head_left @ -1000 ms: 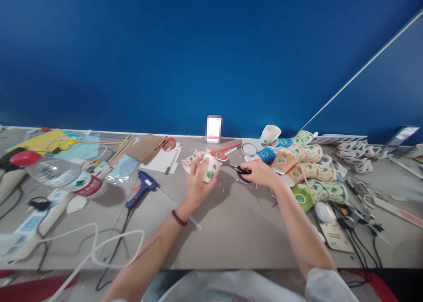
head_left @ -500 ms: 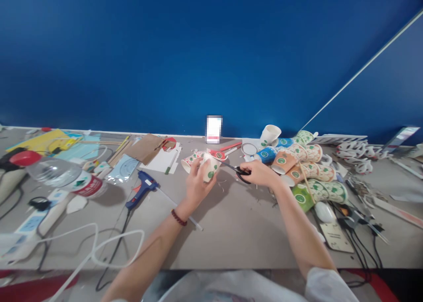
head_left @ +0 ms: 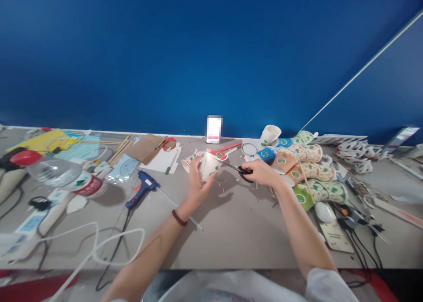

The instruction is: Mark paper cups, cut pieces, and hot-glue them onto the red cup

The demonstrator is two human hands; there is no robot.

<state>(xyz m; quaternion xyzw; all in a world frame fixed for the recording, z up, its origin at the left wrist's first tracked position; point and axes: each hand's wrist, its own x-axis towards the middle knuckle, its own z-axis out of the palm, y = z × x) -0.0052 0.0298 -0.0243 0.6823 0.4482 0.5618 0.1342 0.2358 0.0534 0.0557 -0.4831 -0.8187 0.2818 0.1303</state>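
Observation:
My left hand (head_left: pixel 198 182) is wrapped round a white paper cup (head_left: pixel 209 166) with green leaf prints, held tilted above the table. My right hand (head_left: pixel 262 171) grips black-handled scissors (head_left: pixel 244 171), their blades pointing left to the cup's edge. Whether the blades are touching the paper I cannot tell. Behind the held cup lies a red-patterned paper cup (head_left: pixel 187 162), partly hidden by my left hand. Thin paper scraps (head_left: pixel 221 187) lie on the table below the scissors.
Stacked paper cups (head_left: pixel 291 159) lie to the right, with a white cup (head_left: pixel 270 135) behind. On the left are a blue glue gun (head_left: pixel 142 188), a plastic bottle (head_left: pixel 66 174) and a power strip (head_left: pixel 36 218). A phone (head_left: pixel 214 129) leans against the blue wall.
The cup has turned a little in my left hand, and the fingers have shifted on it. My right hand with the scissors has moved very slightly right.

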